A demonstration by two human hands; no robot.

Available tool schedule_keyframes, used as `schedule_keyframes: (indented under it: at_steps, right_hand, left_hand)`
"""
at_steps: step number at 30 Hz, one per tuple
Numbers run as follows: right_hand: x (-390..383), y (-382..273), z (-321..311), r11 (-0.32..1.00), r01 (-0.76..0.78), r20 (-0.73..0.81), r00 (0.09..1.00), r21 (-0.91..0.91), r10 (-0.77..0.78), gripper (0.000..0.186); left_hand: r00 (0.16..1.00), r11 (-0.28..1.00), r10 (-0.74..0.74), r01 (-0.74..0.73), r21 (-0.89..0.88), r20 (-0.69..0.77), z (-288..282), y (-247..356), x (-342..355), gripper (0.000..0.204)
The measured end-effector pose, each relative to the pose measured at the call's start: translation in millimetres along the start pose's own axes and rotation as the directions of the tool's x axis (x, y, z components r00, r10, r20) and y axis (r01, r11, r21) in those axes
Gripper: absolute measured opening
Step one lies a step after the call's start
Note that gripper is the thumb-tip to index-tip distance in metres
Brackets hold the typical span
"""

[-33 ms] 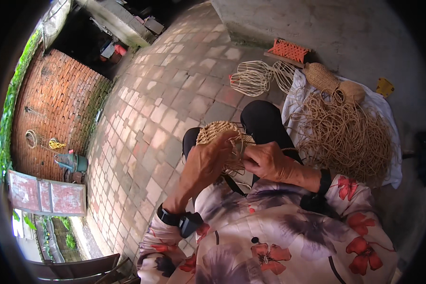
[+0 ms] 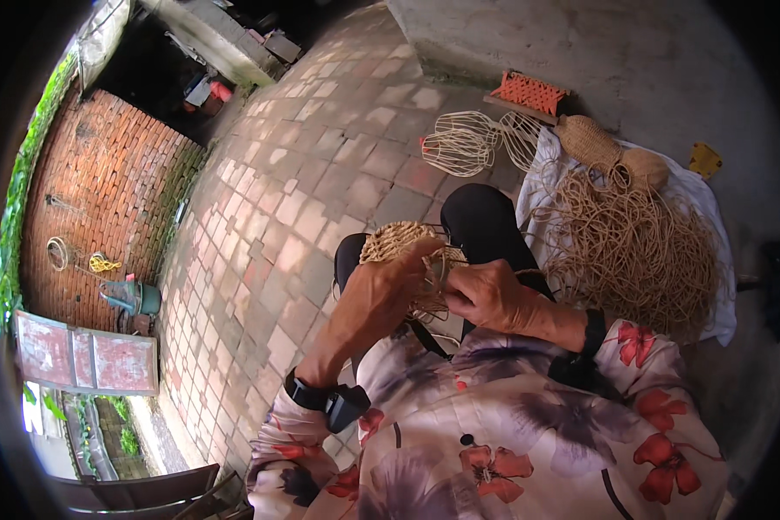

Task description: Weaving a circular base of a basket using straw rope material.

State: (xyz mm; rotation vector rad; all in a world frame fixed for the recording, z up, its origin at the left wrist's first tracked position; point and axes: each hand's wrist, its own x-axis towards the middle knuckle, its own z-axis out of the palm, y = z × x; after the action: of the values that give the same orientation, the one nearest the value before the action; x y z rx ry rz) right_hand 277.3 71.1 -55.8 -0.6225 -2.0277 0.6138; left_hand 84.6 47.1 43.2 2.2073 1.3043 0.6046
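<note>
A partly woven straw-coloured basket (image 2: pixel 397 240) on a wire frame rests between my knees. My left hand (image 2: pixel 394 282) is closed over its near side, thumb and fingers gripping the weave. Close beside it, my right hand (image 2: pixel 487 293) is pinched shut at the basket's right side, on what looks like a strand of cord. The fingertips of both hands are partly hidden. Bare wire of the frame shows below my hands.
To the right, a big heap of tan cord (image 2: pixel 637 251) lies on a white cloth (image 2: pixel 721 282). Finished woven pieces (image 2: pixel 588 140) sit at its far edge. Bare wire frames (image 2: pixel 459 143) and a low stool with an orange woven seat (image 2: pixel 529 93) stand beyond, near the wall.
My left forearm and wrist have shifted very slightly to the left. The right hand and the basket look the same.
</note>
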Motion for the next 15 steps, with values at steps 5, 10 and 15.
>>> schedule_keyframes:
  at_steps: [5, 10, 15]
  right_hand:
    - [3, -2, 0, 0.989, 0.114, -0.035, 0.992, -0.090, -0.117, 0.022]
    - [3, -1, 0, 0.991, 0.110, -0.055, 0.992, -0.078, -0.115, 0.022]
    - [5, -1, -12, 0.996, 0.064, -0.006, 0.998, -0.057, -0.064, 0.020]
  left_hand:
    - [0.949, 0.964, -0.150, 0.078, 0.254, 0.277, -5, 11, 18, 0.059]
    - [0.974, 0.990, -0.130, 0.139, -0.034, 0.185, -1, -3, 16, 0.058]
    - [0.995, 1.000, -0.024, 0.023, 0.012, 0.100, 1, 4, 15, 0.049]
